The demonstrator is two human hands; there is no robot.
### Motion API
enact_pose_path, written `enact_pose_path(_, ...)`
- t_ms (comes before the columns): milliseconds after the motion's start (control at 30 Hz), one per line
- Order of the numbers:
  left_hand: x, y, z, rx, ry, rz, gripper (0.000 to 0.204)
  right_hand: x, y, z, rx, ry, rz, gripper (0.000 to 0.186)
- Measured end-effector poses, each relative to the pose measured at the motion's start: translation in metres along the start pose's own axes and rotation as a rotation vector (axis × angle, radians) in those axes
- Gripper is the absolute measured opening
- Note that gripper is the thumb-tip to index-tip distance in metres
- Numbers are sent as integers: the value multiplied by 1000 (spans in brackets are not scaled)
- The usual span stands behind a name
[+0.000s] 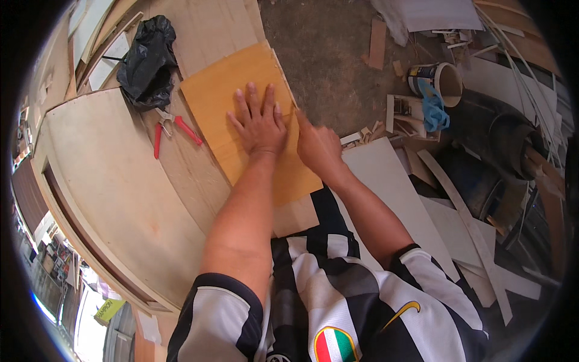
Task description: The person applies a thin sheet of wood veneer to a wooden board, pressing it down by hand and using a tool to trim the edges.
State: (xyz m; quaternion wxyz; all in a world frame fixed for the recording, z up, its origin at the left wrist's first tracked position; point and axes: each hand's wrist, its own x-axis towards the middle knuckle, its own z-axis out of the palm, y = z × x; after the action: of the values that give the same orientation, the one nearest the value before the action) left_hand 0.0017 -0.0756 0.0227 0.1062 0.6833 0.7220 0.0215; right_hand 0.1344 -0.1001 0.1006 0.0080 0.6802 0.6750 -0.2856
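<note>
A yellow-orange rectangular sheet (211,90) lies on a pale wooden board (214,27). My left hand (262,123) presses flat on the middle of the sheet, fingers spread, holding nothing. At the sheet's right edge, my right hand (321,148) is closed, its index finger stretched forward along that edge. Whatever it grips, if anything, is hidden under the fingers. To the left of the sheet rests a pair of pliers (169,123) with red handles, jaws pointing away from me.
A crumpled black plastic bag (148,60) sits beyond the pliers. At left stands a large pale wooden panel (114,181). On the right are a tipped bucket (449,84) with a blue cloth (433,108), a white board (386,187), and scattered wood strips (464,217).
</note>
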Motion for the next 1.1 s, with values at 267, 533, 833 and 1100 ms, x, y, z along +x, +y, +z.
enact_pose_path(267,0,-2,1,17,-15,-6,53,9,-3,-1,57,-24,56,54)
enact_pose_path(533,0,-4,-3,32,-77,-24,53,19,-9,-5,-7,-166,32,63)
enact_pose_path(833,0,-2,0,24,-103,-26,54,19,-2,10,-1,-61,55,63)
enact_pose_path(1100,2,-3,1,-20,-94,-30,54,11,-6,10,-5,-18,51,65)
